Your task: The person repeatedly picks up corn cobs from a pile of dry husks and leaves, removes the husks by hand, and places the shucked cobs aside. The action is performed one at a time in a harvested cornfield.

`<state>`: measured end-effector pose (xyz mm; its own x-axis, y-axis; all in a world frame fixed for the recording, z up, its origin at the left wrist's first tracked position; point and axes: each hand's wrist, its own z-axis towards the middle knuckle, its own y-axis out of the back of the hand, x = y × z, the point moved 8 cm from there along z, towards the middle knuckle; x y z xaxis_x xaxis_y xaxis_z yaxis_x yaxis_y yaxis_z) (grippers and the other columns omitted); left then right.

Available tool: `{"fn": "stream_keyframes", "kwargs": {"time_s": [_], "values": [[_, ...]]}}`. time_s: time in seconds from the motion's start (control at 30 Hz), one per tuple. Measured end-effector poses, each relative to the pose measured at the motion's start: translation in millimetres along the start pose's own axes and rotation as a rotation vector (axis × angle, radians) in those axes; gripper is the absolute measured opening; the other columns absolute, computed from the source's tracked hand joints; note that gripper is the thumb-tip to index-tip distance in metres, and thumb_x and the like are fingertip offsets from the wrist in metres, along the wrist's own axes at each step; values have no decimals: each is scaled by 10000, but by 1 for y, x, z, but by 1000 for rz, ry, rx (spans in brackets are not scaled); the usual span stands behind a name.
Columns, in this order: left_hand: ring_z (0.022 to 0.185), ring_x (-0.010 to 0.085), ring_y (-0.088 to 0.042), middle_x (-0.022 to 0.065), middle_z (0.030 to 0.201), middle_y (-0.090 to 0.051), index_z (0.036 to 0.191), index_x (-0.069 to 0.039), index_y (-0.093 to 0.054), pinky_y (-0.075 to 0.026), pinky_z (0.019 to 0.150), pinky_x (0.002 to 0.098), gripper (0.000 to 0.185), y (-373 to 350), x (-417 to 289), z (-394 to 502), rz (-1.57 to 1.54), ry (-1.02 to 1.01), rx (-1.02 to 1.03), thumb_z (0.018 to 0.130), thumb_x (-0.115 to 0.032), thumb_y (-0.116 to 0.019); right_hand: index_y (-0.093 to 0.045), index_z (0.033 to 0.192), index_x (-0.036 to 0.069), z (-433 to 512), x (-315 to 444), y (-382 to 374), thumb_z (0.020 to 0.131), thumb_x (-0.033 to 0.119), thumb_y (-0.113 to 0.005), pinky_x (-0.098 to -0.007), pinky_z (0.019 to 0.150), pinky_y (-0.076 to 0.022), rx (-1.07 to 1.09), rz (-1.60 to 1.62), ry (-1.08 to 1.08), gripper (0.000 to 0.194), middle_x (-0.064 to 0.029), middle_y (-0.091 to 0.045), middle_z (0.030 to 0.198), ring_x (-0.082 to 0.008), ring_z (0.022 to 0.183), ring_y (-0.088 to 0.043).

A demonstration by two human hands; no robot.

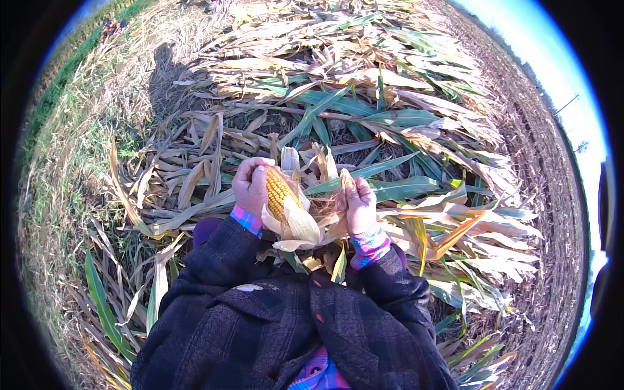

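A yellow ear of corn is partly bared, its kernels showing along the upper part. My left hand grips it near the tip, thumb against the kernels. Pale dry husk leaves are peeled back and still wrap the ear's lower end. To the right, my right hand pinches a strip of dry husk between thumb and fingers. Brownish corn silk hangs beside that strip. Both hands are in front of my body, above the cut stalks.
Cut corn stalks with dry and green leaves lie in a thick layer ahead and to both sides. Dry grass borders them on the left, and a bare field runs along the right. Something orange and dark, too small to identify, is far left.
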<state>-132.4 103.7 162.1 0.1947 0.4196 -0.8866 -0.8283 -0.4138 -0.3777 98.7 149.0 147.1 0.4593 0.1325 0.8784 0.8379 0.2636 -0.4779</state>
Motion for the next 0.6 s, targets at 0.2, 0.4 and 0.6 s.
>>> {"fn": "stream_keyframes", "kwargs": {"time_s": [0.2, 0.4, 0.6], "values": [[712, 178, -620, 94, 839, -611, 888, -6, -537, -515, 675, 294, 92, 50, -8, 21, -73, -43, -256, 857, -23, -452, -550, 897, 29, -22, -1, -14, 897, 191, -550, -206, 573, -404, 347, -524, -136, 163, 5, -544, 698, -53, 628, -470], [746, 130, -590, 84, 874, -620, 888, -9, -564, -480, 697, 248, 76, 3, -26, 6, -9, -189, -94, 831, -14, -516, -588, 1001, 11, -1, 1, -43, 895, 233, -556, -285, 634, -459, 248, -679, 82, 248, -58, -598, 756, -172, 683, -567], [806, 122, -577, 87, 930, -619, 899, -2, -560, -477, 729, 251, 94, -18, -54, 2, 55, -336, -4, 806, -13, -558, -509, 1144, 12, -11, -30, -58, 851, 122, -631, -225, 828, -422, 442, -290, -211, 337, -36, -572, 1021, -89, 925, -523]]}}
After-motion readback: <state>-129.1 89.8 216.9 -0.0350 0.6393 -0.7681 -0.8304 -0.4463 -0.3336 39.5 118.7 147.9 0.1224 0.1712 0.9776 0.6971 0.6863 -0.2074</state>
